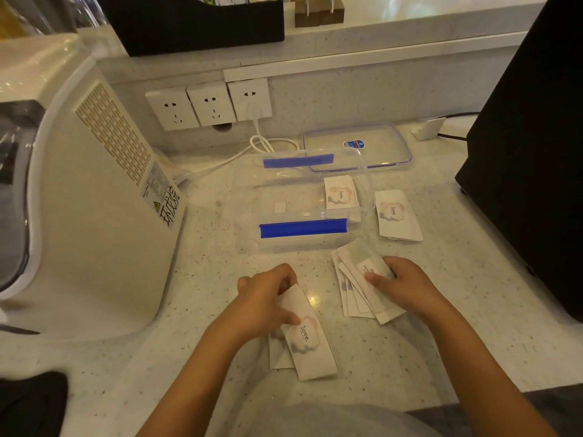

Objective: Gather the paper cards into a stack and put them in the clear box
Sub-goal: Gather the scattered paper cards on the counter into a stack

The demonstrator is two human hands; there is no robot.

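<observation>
L hand point(268, 299), R hand point(408, 287) pinch thin paper cards point(310, 345) (speckled counter point(202, 279)).

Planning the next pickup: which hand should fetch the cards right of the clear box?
Right, probably: the right hand, holding the fanned cards, sits nearer that pile; the left hand grips cards farther left.

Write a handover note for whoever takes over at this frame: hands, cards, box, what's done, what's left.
Left hand pinches the near cards.
Right hand grips the fanned cards.
Clear box is open, with its lid behind it.
Done: a few boxed cards seem to lie inside at the right end.
A loose stack lies just right of the box.
Left: merge the three outside piles, square them and put them in the box.
</observation>
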